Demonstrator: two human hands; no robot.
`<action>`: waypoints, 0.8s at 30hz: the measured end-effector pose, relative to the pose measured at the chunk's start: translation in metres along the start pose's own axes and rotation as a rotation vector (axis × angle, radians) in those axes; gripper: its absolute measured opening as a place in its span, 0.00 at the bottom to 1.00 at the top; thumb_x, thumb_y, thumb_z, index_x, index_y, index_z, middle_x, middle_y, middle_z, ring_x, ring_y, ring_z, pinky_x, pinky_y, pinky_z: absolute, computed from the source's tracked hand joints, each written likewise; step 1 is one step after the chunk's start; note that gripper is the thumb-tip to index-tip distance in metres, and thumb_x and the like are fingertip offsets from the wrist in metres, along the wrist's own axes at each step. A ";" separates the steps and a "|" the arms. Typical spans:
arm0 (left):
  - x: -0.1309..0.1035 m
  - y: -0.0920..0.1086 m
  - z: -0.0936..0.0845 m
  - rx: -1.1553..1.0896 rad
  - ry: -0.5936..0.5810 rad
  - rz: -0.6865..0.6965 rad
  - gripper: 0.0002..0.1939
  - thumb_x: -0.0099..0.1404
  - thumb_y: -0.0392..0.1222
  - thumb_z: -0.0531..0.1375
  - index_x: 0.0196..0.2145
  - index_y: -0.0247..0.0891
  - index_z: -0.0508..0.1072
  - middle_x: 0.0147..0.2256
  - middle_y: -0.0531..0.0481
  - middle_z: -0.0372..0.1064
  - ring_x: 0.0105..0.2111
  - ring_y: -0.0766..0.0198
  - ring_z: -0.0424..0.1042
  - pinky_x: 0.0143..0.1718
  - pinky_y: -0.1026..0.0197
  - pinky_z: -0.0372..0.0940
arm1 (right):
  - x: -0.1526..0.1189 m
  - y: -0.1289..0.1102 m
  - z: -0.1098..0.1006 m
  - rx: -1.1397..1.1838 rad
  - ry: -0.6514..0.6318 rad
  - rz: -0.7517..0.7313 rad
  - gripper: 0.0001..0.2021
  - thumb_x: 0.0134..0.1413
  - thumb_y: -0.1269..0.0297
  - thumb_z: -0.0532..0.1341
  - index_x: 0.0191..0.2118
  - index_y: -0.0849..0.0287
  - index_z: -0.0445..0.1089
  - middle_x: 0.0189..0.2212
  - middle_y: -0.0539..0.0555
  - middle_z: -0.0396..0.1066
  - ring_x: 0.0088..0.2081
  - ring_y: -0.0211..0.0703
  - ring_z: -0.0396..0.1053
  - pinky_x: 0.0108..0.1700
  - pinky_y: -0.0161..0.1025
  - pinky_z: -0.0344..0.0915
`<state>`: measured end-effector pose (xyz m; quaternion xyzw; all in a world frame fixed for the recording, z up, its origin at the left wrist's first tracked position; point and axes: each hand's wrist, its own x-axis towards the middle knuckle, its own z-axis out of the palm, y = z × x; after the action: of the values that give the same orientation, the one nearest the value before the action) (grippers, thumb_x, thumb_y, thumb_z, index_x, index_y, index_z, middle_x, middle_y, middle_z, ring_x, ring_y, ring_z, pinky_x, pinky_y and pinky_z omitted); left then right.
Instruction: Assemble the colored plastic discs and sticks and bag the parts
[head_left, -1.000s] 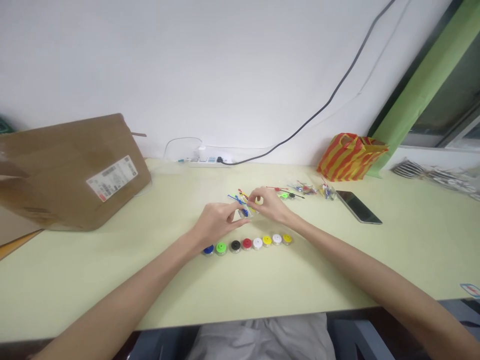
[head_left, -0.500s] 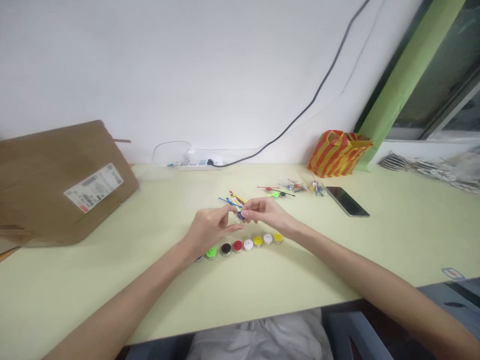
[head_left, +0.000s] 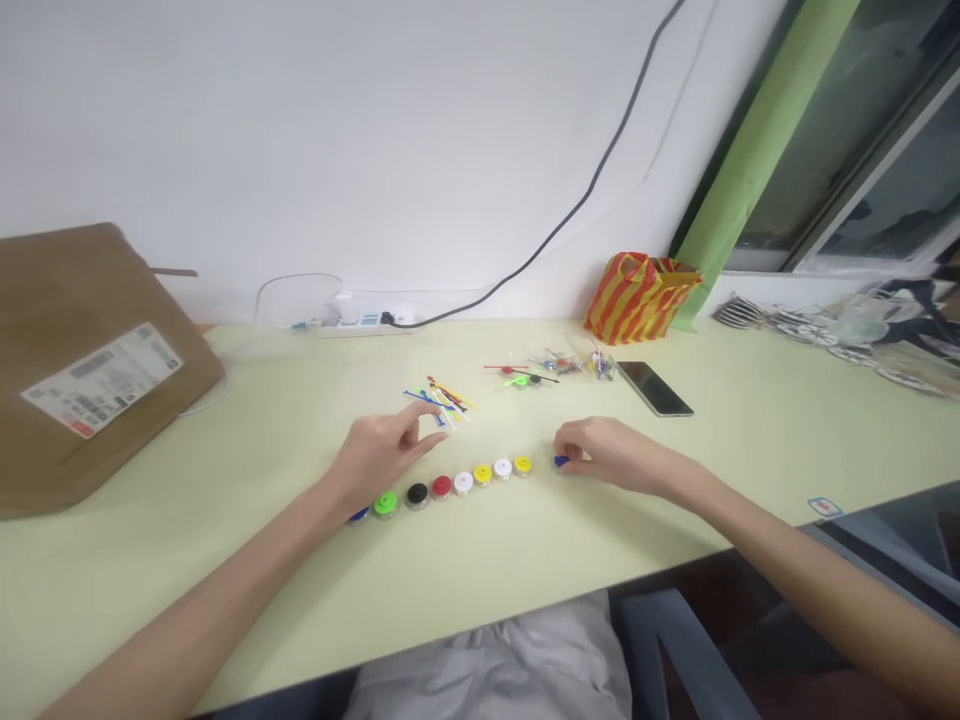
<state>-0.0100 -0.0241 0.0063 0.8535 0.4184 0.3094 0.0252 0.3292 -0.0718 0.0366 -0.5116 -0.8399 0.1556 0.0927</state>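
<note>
A cardboard box [head_left: 56, 290] with a white shipping label [head_left: 105, 378] stands well to the left of the left hand's grip. Beyond that grip, by the wall, lies a white power strip [head_left: 367, 326] with a dark cable [head_left: 551, 232] plugged in. The left hand [head_left: 375, 455] has its thumb and index finger spread wide, with nothing visible between them. Just beyond its fingertips is a loose pile of thin coloured plastic sticks [head_left: 442, 398], among them blue, white, yellow and red.

On the near side of the left hand, partly under its wrist, begins a row of round-capped clear pieces [head_left: 442, 487] running rightwards: blue, green, black, red, white, yellow, white, yellow. Between the two grips but farther back lie red, green and black pieces [head_left: 535, 380] with thin sticks.

The right hand [head_left: 619, 453] pinches a blue-capped piece [head_left: 561, 461] narrowly between thumb and fingers, just right of the row's last yellow cap; whether the piece touches the table [head_left: 465, 570] cannot be told. Beyond this grip are small clear packets [head_left: 559, 362], a red-and-yellow striped bag [head_left: 637, 300] and, to the right, a smartphone [head_left: 655, 388].
</note>
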 end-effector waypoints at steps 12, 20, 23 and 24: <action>0.003 -0.006 -0.001 0.034 -0.016 -0.022 0.16 0.71 0.56 0.55 0.45 0.43 0.72 0.20 0.61 0.57 0.20 0.69 0.56 0.28 0.66 0.55 | 0.017 -0.003 0.028 0.053 0.042 -0.079 0.09 0.50 0.80 0.64 0.31 0.58 0.69 0.32 0.51 0.74 0.33 0.40 0.68 0.34 0.34 0.55; 0.004 -0.003 -0.001 0.036 -0.008 -0.005 0.15 0.71 0.55 0.54 0.44 0.43 0.73 0.19 0.61 0.56 0.19 0.69 0.56 0.27 0.66 0.55 | 0.026 -0.002 0.029 -0.035 0.029 -0.138 0.11 0.48 0.82 0.65 0.31 0.58 0.68 0.31 0.52 0.73 0.33 0.41 0.67 0.33 0.34 0.52; 0.005 -0.003 -0.001 0.039 -0.007 0.006 0.15 0.70 0.55 0.54 0.43 0.43 0.73 0.19 0.61 0.56 0.19 0.70 0.56 0.27 0.66 0.54 | 0.024 -0.003 0.032 -0.014 0.048 -0.122 0.10 0.49 0.81 0.65 0.31 0.58 0.69 0.31 0.52 0.73 0.33 0.41 0.67 0.33 0.34 0.52; 0.005 -0.003 -0.001 0.039 -0.006 0.008 0.15 0.70 0.54 0.54 0.43 0.43 0.73 0.19 0.61 0.55 0.19 0.70 0.56 0.27 0.66 0.54 | 0.021 -0.004 0.033 -0.006 0.061 -0.113 0.09 0.50 0.80 0.65 0.32 0.58 0.70 0.31 0.53 0.73 0.33 0.41 0.67 0.33 0.34 0.53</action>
<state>-0.0103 -0.0192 0.0088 0.8566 0.4207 0.2987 0.0088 0.3058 -0.0598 0.0068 -0.4683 -0.8646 0.1320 0.1253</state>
